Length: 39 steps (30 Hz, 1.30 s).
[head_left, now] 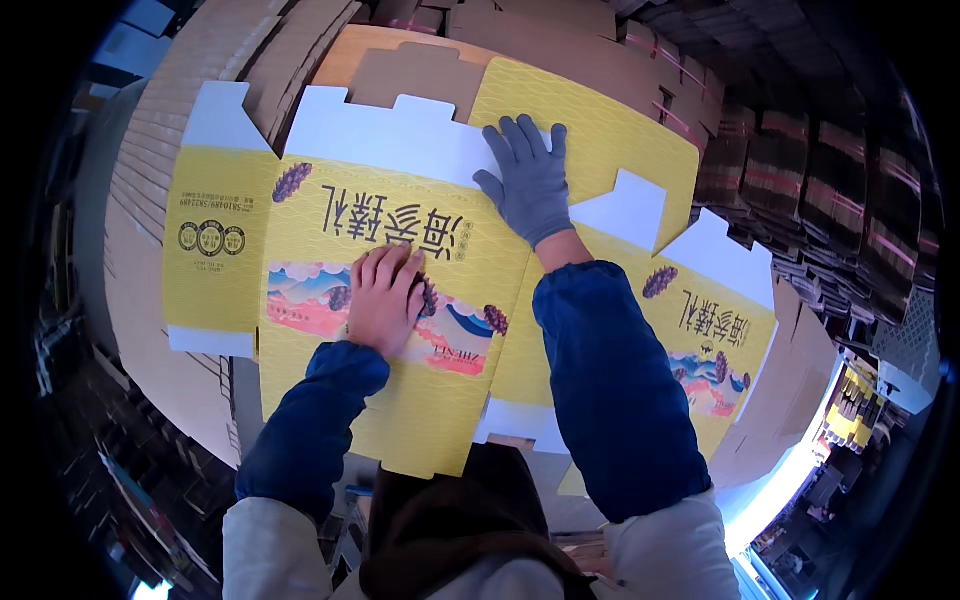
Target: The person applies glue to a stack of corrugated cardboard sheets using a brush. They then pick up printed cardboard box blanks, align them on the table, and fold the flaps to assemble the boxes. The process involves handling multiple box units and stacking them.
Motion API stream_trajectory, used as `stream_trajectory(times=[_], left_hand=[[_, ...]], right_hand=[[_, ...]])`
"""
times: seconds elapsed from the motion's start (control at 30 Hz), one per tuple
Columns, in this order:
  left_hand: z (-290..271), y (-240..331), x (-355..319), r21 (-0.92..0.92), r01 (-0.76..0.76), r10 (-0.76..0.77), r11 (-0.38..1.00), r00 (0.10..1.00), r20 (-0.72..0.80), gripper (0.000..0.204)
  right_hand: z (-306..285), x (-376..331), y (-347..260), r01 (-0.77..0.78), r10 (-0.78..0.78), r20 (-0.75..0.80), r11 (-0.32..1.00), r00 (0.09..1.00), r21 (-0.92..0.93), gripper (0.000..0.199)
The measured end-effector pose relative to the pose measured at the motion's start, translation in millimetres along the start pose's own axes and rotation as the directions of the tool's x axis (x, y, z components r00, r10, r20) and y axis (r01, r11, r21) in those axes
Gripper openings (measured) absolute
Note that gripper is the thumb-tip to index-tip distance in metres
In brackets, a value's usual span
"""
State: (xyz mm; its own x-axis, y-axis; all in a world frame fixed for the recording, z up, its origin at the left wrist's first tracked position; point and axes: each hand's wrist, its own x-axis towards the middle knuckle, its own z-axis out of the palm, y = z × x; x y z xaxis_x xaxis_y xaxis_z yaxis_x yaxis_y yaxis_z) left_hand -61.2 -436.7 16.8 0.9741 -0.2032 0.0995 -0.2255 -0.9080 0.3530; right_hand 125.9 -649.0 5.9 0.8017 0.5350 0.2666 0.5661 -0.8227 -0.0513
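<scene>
A flat yellow printed carton blank [300, 215] with white flaps lies spread on a stack of brown cardboard. My bare left hand [385, 297] presses palm down on its coloured picture panel, fingers together. My right hand [527, 182], in a grey glove, lies flat with fingers spread on the white flap near the fold where the panel behind rises. Both arms wear blue sleeve covers. A second yellow blank [715, 340] with the same print lies under my right forearm, to the right.
Stacks of flat brown cardboard [200, 60] fill the left and back. Bundled dark carton stacks [820, 180] line the right side. More yellow cartons [850, 410] show far right, low down.
</scene>
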Motion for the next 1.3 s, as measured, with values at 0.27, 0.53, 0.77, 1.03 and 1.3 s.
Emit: stream_trajectory(times=[0.27, 0.53, 0.77, 1.03, 1.3], left_hand=[[2, 2, -3, -0.029, -0.007, 0.004, 1.000, 0.997, -0.074, 0.039], [7, -9, -5, -0.023, -0.040, 0.037, 0.999, 0.993, -0.108, 0.039], [5, 0, -4, -0.053, -0.021, 0.017, 0.998, 0.996, -0.086, 0.039], [6, -3, -7, -0.001, 0.002, -0.003, 1.000, 0.994, -0.110, 0.040], [-77, -45, -61, -0.243, -0.139, 0.104, 0.960, 0.983, -0.154, 0.044]], right_hand=[[-35, -94, -92, -0.066, 0.050, 0.150, 0.992, 0.987, 0.107, 0.066], [-44, -147, -150, -0.120, 0.094, 0.120, 0.966, 0.988, 0.229, 0.063], [-50, -158, -152, -0.139, 0.109, 0.126, 0.954, 0.986, 0.264, 0.064], [-55, -176, -171, -0.114, 0.089, 0.082, 0.920, 0.993, 0.375, 0.066], [-111, -261, -175, -0.247, 0.244, 0.059, 0.881, 0.968, 0.403, 0.078]])
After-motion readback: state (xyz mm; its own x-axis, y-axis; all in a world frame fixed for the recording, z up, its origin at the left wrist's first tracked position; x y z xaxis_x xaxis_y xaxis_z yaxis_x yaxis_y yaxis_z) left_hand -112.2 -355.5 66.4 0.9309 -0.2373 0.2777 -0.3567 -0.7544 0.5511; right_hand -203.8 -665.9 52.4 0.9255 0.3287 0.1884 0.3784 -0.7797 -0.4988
